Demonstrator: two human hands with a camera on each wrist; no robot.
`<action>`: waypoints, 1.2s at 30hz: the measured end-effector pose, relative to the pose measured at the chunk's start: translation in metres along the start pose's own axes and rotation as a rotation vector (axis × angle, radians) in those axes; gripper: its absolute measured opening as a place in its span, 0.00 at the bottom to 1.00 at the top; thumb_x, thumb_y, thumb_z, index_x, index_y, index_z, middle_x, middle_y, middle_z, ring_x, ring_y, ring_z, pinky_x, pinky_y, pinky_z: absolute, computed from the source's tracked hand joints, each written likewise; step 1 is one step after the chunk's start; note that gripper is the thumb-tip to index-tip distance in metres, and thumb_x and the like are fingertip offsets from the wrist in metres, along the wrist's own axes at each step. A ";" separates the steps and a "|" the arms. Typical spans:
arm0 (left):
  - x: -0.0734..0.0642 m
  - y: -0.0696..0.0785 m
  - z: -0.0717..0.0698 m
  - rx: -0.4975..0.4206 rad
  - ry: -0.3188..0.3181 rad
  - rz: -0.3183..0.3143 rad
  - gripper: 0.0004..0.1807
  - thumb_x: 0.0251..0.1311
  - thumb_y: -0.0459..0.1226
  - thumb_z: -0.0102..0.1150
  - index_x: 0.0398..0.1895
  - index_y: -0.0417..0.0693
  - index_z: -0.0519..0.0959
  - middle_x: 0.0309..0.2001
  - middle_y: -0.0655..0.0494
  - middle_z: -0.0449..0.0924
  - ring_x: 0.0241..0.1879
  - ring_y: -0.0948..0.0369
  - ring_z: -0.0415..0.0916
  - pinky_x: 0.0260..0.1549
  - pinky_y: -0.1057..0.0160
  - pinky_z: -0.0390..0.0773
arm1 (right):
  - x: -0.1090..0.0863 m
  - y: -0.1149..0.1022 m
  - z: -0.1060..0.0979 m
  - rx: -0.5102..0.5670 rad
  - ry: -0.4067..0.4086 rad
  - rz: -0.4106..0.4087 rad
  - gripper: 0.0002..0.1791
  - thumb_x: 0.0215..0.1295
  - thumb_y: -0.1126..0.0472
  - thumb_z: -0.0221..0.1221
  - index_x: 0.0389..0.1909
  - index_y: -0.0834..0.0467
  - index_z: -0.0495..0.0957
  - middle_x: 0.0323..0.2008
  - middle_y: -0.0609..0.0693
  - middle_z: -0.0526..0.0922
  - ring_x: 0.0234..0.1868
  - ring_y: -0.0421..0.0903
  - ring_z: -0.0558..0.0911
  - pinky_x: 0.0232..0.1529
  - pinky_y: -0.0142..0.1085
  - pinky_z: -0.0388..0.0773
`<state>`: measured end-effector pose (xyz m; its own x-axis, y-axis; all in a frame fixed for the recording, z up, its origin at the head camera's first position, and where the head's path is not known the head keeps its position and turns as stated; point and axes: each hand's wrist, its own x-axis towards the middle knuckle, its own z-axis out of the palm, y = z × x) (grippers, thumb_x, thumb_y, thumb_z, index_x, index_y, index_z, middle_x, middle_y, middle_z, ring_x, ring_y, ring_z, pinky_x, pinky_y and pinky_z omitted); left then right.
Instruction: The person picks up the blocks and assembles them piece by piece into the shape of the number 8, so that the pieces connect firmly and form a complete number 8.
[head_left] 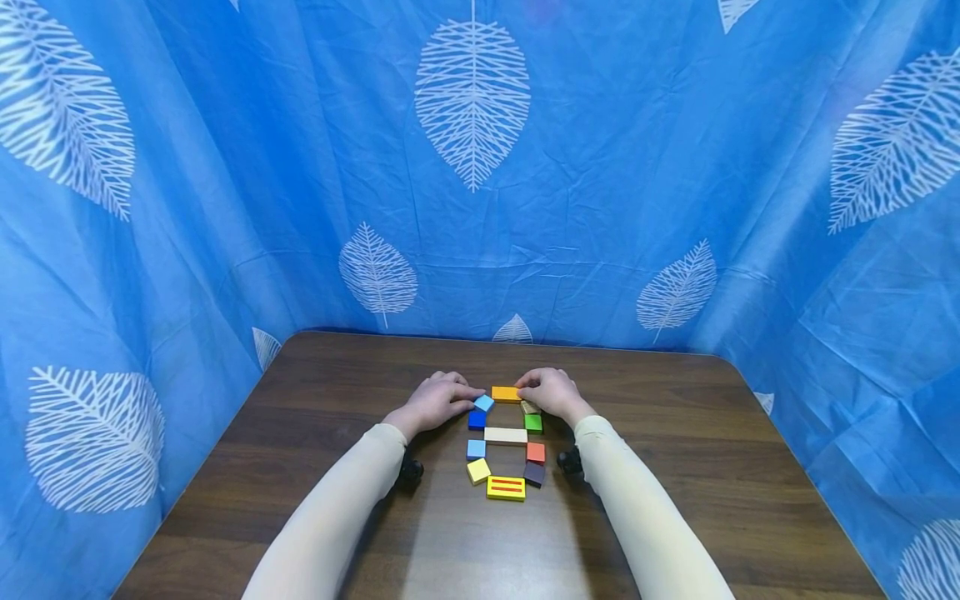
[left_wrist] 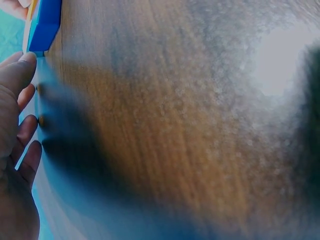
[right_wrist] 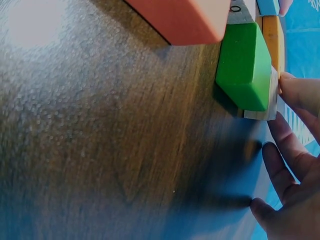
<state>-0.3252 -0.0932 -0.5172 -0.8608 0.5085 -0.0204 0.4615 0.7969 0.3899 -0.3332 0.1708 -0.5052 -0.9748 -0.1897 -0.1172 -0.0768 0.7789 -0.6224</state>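
A light blue block [head_left: 484, 403] lies tilted at the upper left of a figure of coloured blocks. My left hand [head_left: 438, 401] pinches it between thumb and forefinger, just beyond a dark blue block [head_left: 477, 421]. Across from it, my right hand [head_left: 551, 392] has thumb and forefinger at either end of a plain wooden block [right_wrist: 272, 97], partly covered by the hand in the head view. That block lies behind a green block [right_wrist: 243, 67]. An orange block [head_left: 505, 394] tops the figure, its right end by my right fingertips. My other right fingers are spread [right_wrist: 280, 165].
A pale wooden bar [head_left: 506, 436] crosses the figure's middle. Below it are a light blue block [head_left: 476, 450], red block [head_left: 536, 452], pale yellow block [head_left: 477, 472], dark purple block [head_left: 534, 474] and striped yellow block [head_left: 506, 488]. A leaf-patterned blue curtain [head_left: 585, 208] surrounds the brown table [head_left: 315, 400].
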 end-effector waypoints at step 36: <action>-0.002 -0.002 0.000 -0.007 0.012 0.002 0.20 0.74 0.48 0.57 0.67 0.69 0.78 0.55 0.59 0.78 0.57 0.55 0.70 0.61 0.50 0.68 | 0.000 0.001 0.003 0.009 0.003 0.008 0.08 0.72 0.54 0.63 0.45 0.48 0.88 0.47 0.48 0.84 0.53 0.54 0.71 0.59 0.55 0.68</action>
<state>-0.3243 -0.0960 -0.5183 -0.8625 0.5059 -0.0086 0.4615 0.7935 0.3967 -0.3329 0.1698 -0.5079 -0.9760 -0.1818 -0.1200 -0.0671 0.7750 -0.6284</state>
